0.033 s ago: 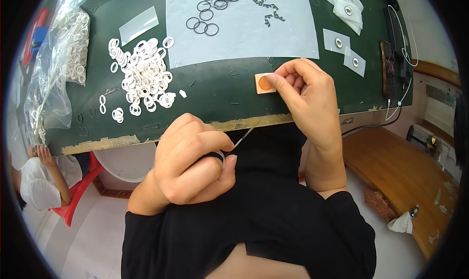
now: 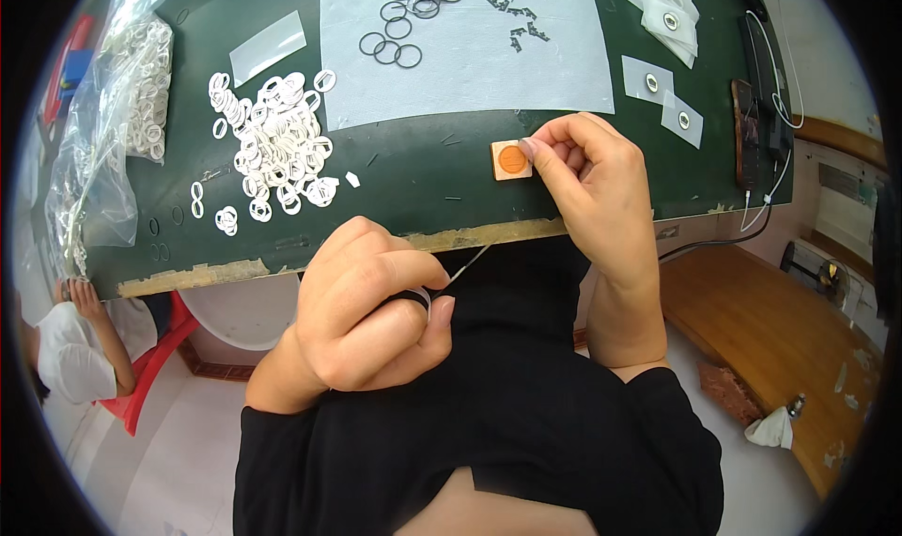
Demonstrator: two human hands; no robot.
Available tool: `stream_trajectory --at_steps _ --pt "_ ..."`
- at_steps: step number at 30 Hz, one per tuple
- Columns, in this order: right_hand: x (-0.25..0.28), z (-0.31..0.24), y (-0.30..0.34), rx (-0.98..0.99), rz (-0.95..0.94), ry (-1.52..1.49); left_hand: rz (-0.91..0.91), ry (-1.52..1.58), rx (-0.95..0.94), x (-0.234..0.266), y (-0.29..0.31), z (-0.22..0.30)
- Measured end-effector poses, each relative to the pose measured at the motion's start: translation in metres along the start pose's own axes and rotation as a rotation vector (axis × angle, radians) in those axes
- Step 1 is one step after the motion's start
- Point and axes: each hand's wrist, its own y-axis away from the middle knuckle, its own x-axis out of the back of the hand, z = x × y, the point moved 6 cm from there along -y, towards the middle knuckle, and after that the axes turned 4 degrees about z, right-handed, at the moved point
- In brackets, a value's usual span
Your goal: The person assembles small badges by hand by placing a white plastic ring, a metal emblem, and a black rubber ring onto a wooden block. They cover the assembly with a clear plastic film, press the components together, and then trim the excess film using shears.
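Fingertips of my right hand (image 2: 587,174) pinch a small square block with an orange disc (image 2: 511,159) near the green table's (image 2: 423,174) front edge. My left hand (image 2: 366,306), closed, grips a thin metal tool (image 2: 467,264). White rings (image 2: 277,146) and black rings (image 2: 399,38) lie heaped, apparently unprocessed.

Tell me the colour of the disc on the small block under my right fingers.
Orange, set in a pale tan block, clearest in the head view.

At frame centre our right hand (image 2: 592,184) pinches a small orange-topped block (image 2: 511,159) on the green table (image 2: 423,174); lower down, our left hand (image 2: 362,306) grips thin tweezers (image 2: 467,263).
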Motion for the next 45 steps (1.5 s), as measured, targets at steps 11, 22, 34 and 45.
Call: stream_trajectory --at_steps 11,22,34,45 --pt "-0.009 -0.025 0.013 0.315 0.057 0.494 0.062 -0.015 -0.013 0.004 -0.002 -0.005" --pt "0.044 -0.038 -0.028 0.335 -0.004 0.836 0.12 -0.027 0.05 0.02 0.004 -0.01" --pt "-0.062 -0.054 -0.095 0.476 -0.153 0.308 0.226 0.011 0.06 0.032 0.009 -0.017" --pt "-0.005 -0.063 -0.043 0.412 -0.111 0.255 0.158 0.023 0.103 0.034 0.011 -0.021"
